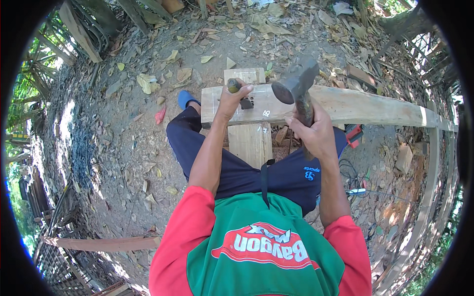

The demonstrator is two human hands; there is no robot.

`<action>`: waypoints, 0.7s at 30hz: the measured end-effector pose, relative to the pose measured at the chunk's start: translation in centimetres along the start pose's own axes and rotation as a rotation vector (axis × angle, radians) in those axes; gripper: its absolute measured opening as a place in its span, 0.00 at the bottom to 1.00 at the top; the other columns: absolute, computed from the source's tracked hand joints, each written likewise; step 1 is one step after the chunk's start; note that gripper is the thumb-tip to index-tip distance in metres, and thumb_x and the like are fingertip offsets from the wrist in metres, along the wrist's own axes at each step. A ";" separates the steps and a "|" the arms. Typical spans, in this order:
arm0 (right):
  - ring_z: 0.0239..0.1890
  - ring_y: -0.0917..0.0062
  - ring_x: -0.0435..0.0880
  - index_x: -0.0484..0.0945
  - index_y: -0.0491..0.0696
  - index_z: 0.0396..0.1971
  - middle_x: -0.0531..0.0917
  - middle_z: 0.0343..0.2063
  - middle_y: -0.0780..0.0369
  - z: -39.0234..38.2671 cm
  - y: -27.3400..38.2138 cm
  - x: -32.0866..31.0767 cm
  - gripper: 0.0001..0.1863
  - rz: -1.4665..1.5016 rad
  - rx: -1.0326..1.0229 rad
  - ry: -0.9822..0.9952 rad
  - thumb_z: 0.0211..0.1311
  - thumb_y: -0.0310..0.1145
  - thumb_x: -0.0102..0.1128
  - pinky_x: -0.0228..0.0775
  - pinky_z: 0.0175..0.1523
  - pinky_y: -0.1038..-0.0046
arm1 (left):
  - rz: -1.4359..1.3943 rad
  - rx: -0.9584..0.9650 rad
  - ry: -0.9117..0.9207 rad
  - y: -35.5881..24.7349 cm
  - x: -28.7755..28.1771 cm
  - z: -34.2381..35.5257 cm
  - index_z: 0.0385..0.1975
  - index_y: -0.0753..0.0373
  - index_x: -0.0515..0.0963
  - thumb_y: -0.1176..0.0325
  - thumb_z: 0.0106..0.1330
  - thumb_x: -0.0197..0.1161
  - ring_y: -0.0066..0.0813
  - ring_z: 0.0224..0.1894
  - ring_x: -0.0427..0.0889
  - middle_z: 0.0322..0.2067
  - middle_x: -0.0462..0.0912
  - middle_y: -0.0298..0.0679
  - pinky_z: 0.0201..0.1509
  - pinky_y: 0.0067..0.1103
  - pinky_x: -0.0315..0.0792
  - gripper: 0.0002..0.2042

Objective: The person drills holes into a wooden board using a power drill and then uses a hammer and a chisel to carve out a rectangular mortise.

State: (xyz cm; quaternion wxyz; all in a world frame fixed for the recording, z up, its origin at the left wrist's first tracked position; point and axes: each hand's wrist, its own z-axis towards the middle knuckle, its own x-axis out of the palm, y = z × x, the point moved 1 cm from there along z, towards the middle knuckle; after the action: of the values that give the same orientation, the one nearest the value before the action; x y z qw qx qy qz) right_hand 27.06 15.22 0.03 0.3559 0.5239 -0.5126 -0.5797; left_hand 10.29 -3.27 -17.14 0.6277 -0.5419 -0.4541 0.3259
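My left hand (231,103) is closed around a chisel (233,85), its handle end pointing up. The dark blade stands by a small cut with several holes in a wooden beam (355,104), near the beam's left end. White pencil or chalk marks show on the wood around it. In my right hand (318,130) is a hammer (296,81), gripped by its wooden handle. Its heavy metal head is raised above the beam, to the right of the chisel and apart from it. My left fingers hide part of the chisel.
A shorter plank (250,143) runs beneath the beam between my legs. To the right lie a red power tool (353,134), a cord and a wood block (404,158). Dry leaves cover the dirt floor. A long board (101,243) lies at lower left.
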 end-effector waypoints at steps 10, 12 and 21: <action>0.23 0.78 0.72 0.75 0.39 0.39 0.76 0.20 0.58 1.8 5.0 1.1 0.17 -0.105 -0.311 -0.049 0.51 0.31 0.67 0.68 0.32 0.71 | 0.004 -0.029 -0.011 -1.3 1.4 -0.7 0.25 0.58 0.74 0.66 0.58 0.73 0.13 0.27 0.72 0.23 0.75 0.26 0.32 0.16 0.67 0.11; 0.22 0.75 0.74 0.75 0.39 0.40 0.76 0.20 0.57 2.4 6.8 1.2 0.18 -0.107 -0.332 -0.060 0.51 0.31 0.67 0.68 0.31 0.71 | -0.012 -0.054 0.006 -1.2 1.3 -0.7 0.25 0.57 0.74 0.67 0.58 0.73 0.13 0.27 0.72 0.23 0.74 0.25 0.33 0.15 0.67 0.11; 0.34 0.49 0.82 0.75 0.40 0.37 0.83 0.29 0.46 7.4 -3.3 5.4 0.19 -0.689 -0.070 0.224 0.49 0.37 0.64 0.71 0.39 0.55 | 0.126 -0.096 0.064 1.8 1.1 -0.3 0.41 0.62 0.79 0.71 0.64 0.64 0.17 0.36 0.78 0.35 0.82 0.30 0.41 0.19 0.73 0.08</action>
State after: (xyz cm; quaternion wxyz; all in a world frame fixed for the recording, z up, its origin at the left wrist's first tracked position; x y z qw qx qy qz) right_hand 19.19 12.50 -5.05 0.2112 0.7135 -0.2437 -0.6220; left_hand 11.12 -2.03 -18.65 0.5936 -0.6089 -0.4137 0.3251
